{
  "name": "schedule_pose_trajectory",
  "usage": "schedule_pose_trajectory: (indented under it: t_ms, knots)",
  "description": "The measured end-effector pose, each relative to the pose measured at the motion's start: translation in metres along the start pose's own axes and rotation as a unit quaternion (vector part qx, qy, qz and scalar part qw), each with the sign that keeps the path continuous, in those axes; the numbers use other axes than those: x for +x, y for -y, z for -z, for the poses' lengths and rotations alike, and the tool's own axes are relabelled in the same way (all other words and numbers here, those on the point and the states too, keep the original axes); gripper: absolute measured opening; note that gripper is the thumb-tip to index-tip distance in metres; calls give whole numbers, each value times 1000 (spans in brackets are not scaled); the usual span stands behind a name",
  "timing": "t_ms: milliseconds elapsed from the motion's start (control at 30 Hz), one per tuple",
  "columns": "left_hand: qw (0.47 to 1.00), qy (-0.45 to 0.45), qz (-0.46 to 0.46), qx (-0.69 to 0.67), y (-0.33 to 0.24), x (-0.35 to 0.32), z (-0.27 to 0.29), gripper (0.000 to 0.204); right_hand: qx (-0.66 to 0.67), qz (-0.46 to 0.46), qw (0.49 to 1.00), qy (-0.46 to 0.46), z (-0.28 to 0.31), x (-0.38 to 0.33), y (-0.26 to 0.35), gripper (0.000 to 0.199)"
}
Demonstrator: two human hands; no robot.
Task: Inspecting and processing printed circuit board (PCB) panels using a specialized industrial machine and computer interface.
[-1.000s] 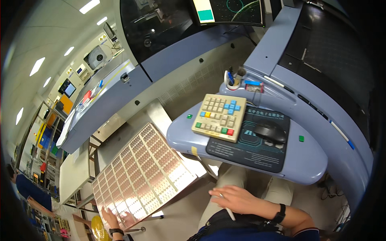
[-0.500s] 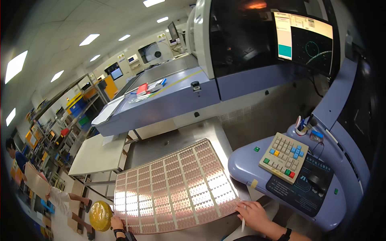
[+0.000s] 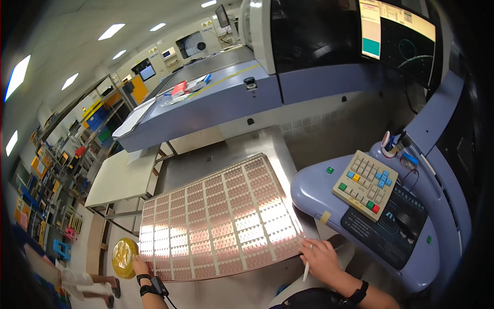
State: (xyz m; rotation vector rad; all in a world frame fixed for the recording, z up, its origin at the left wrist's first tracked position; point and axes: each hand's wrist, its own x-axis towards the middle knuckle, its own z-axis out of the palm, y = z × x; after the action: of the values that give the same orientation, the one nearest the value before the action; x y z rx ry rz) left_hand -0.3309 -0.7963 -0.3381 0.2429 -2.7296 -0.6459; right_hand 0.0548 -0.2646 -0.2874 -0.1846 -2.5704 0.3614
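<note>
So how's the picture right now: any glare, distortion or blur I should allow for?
Head view: white glare washes out patches of the copper-coloured panel. Head view: the fisheye may exaggerate its curved near edge, and the corners fall to black. Head view: the left hand and right hand look fairly clear; the person at lower left looks soft.

Left hand (image 3: 140,265): ungloved; two black bands (image 3: 144,278) at wrist, small black box (image 3: 160,286) adjoining, thin black cable (image 3: 171,303) trailing. Right hand (image 3: 321,260): ungloved; slim ring (image 3: 311,246); one black wristband (image 3: 357,292). Legs: pale trousers (image 3: 340,251). Lap: black fabric (image 3: 314,299).
</note>
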Motion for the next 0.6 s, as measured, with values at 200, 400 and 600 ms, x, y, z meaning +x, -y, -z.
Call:
schedule_pose_trajectory:
  t_ms: [200,400,600]
  knots:
    - [988,-28,132,-76,37,6,34,39,28,4,1000,-5,-6,-3,-5,25]
    - [984,8,164,-66,138,-82,56,30,136,-93,986,3,11,-20,8,23]
    - [960,-50,258,-95,119,-160,63,29,359,-225,905,33,2,-28,8,25]
